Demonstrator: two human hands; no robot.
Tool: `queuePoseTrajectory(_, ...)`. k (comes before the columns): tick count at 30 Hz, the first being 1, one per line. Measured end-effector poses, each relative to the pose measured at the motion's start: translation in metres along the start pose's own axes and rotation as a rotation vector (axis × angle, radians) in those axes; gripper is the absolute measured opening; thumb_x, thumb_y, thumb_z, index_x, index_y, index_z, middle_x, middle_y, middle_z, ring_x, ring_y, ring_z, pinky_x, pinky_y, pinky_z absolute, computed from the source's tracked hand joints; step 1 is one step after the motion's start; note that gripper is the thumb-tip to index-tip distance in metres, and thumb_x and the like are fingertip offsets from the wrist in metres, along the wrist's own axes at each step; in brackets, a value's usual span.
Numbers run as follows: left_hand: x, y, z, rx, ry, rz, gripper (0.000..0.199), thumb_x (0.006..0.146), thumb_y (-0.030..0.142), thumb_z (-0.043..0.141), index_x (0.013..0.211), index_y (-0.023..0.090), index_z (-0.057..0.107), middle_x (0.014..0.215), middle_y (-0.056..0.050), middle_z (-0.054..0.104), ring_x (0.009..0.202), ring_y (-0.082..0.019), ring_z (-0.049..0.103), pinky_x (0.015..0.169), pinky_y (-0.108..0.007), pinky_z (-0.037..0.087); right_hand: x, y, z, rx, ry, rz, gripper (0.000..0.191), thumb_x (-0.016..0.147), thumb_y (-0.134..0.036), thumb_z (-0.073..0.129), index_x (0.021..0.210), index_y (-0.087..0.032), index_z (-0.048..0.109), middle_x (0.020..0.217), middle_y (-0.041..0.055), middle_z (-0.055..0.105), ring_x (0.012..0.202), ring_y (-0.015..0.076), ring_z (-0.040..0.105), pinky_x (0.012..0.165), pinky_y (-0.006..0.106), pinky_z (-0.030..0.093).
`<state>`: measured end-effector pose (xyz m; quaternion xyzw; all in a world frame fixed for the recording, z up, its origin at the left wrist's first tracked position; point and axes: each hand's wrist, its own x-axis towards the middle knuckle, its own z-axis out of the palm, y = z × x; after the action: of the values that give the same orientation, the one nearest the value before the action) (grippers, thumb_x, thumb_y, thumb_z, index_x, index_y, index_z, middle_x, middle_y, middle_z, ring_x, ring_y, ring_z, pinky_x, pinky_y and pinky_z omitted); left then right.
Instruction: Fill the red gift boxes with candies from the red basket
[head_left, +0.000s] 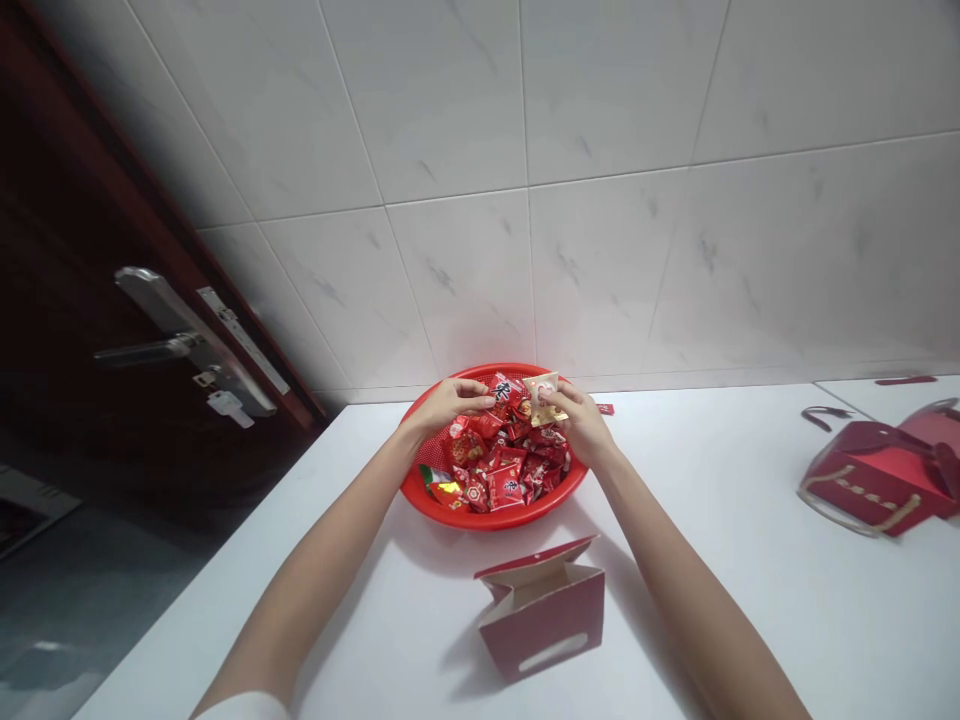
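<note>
My left hand (448, 405) reaches over the far left of a red plastic basket (415, 490), its fingers pinched at the edge of a red candy packet (508, 390) with a black character on it. Between the thumb and fingers of my right hand (585, 425) is a cream-and-gold candy packet (545, 400), raised above the heap at the basket's right side. Red wrapped candies (506, 485) fill the basket, with a green, white and yellow wrapper (444, 487) among them. On the near side stands a dark red paper box (547, 620), its top flap open; its inside bottom is hidden.
More dark red gift boxes (862, 480) with rope handles stand at the right of the white table (712, 480). A dark strip (825, 415) lies behind them. Behind the table rises a tiled wall (600, 270); a dark door (97, 250) with a metal handle is at left.
</note>
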<state>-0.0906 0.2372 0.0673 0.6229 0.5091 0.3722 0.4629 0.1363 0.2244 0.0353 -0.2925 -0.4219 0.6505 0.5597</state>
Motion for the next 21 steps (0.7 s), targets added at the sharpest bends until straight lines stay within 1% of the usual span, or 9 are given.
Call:
queuePoseTrajectory(2, -0.002, 0.005, 0.008, -0.059, -0.005, 0.015, 0.043, 0.053, 0.047, 0.091, 0.073, 0.015, 0.071, 0.078, -0.003, 0.073, 0.074, -0.017, 0.066, 0.075, -0.03, 0.051, -0.001, -0.003, 0.0, 0.0, -0.042, 0.029, 0.033, 0.058, -0.043, 0.086, 0.083, -0.024, 0.077, 0.084, 0.0008, 0.074, 0.08, 0.0201, 0.064, 0.068, 0.03, 0.048)
queuePoseTrajectory(5, -0.003, 0.011, 0.02, -0.076, -0.007, 0.046, 0.041, 0.054, 0.047, 0.091, 0.075, 0.016, 0.073, 0.08, -0.004, 0.074, 0.077, -0.018, 0.066, 0.078, -0.031, 0.051, -0.002, -0.007, -0.001, 0.007, -0.113, 0.051, 0.035, 0.06, -0.043, 0.087, 0.088, -0.025, 0.077, 0.09, 0.0011, 0.075, 0.084, 0.0206, 0.065, 0.071, 0.03, 0.05)
queuePoseTrajectory(9, -0.004, 0.015, 0.031, -0.041, 0.045, 0.065, 0.037, 0.053, 0.042, 0.091, 0.071, 0.016, 0.073, 0.075, -0.002, 0.073, 0.076, -0.019, 0.066, 0.079, -0.032, 0.051, -0.003, -0.009, -0.002, 0.024, -0.161, 0.048, 0.036, 0.059, -0.042, 0.088, 0.09, -0.025, 0.078, 0.094, 0.0014, 0.076, 0.089, 0.0216, 0.066, 0.073, 0.032, 0.052)
queuePoseTrajectory(12, -0.006, 0.016, 0.034, -0.042, 0.04, 0.068, 0.032, 0.055, 0.039, 0.09, 0.072, 0.017, 0.075, 0.077, -0.003, 0.073, 0.081, -0.02, 0.067, 0.082, -0.034, 0.051, -0.002, -0.007, -0.003, 0.04, -0.163, 0.036, 0.037, 0.061, -0.04, 0.088, 0.093, -0.024, 0.078, 0.096, 0.0026, 0.077, 0.091, 0.0212, 0.067, 0.075, 0.031, 0.052)
queuePoseTrajectory(14, -0.008, 0.016, 0.035, -0.07, 0.011, 0.062, 0.032, 0.057, 0.04, 0.089, 0.075, 0.017, 0.078, 0.089, -0.006, 0.076, 0.091, -0.023, 0.068, 0.087, -0.036, 0.05, -0.001, -0.005, -0.005, 0.068, -0.15, 0.034, 0.039, 0.062, -0.041, 0.087, 0.096, -0.024, 0.078, 0.098, 0.0028, 0.077, 0.089, 0.0205, 0.067, 0.075, 0.03, 0.052)
queuePoseTrajectory(16, -0.01, 0.016, 0.034, -0.108, -0.005, 0.052, 0.034, 0.055, 0.04, 0.09, 0.078, 0.017, 0.08, 0.106, -0.011, 0.076, 0.103, -0.026, 0.067, 0.093, -0.038, 0.05, 0.002, -0.003, -0.008, 0.107, -0.134, 0.042, 0.041, 0.062, -0.042, 0.087, 0.098, -0.025, 0.077, 0.098, 0.0022, 0.076, 0.088, 0.0202, 0.067, 0.075, 0.03, 0.052)
queuePoseTrajectory(18, -0.012, 0.017, 0.034, -0.13, -0.007, 0.039, 0.034, 0.052, 0.038, 0.092, 0.077, 0.017, 0.081, 0.116, -0.013, 0.074, 0.107, -0.028, 0.066, 0.094, -0.039, 0.05, 0.005, -0.002, -0.012, 0.157, -0.107, 0.048, 0.039, 0.062, -0.043, 0.087, 0.095, -0.025, 0.076, 0.094, 0.0013, 0.076, 0.089, 0.021, 0.068, 0.075, 0.032, 0.053)
queuePoseTrajectory(19, -0.013, 0.017, 0.033, -0.135, -0.012, 0.034, 0.034, 0.051, 0.037, 0.092, 0.076, 0.017, 0.08, 0.116, -0.013, 0.074, 0.106, -0.028, 0.066, 0.093, -0.04, 0.05, 0.006, -0.002, -0.014, 0.183, -0.095, 0.051, 0.037, 0.062, -0.043, 0.087, 0.093, -0.026, 0.075, 0.092, 0.0011, 0.076, 0.09, 0.0218, 0.068, 0.076, 0.033, 0.054)
queuePoseTrajectory(21, -0.015, 0.017, 0.034, -0.143, -0.025, 0.022, 0.035, 0.051, 0.036, 0.092, 0.077, 0.016, 0.08, 0.108, -0.012, 0.076, 0.101, -0.027, 0.068, 0.09, -0.04, 0.051, 0.009, -0.002, -0.017, 0.225, -0.081, 0.059, 0.034, 0.063, -0.043, 0.087, 0.09, -0.027, 0.074, 0.09, 0.001, 0.076, 0.092, 0.0234, 0.069, 0.077, 0.035, 0.055)
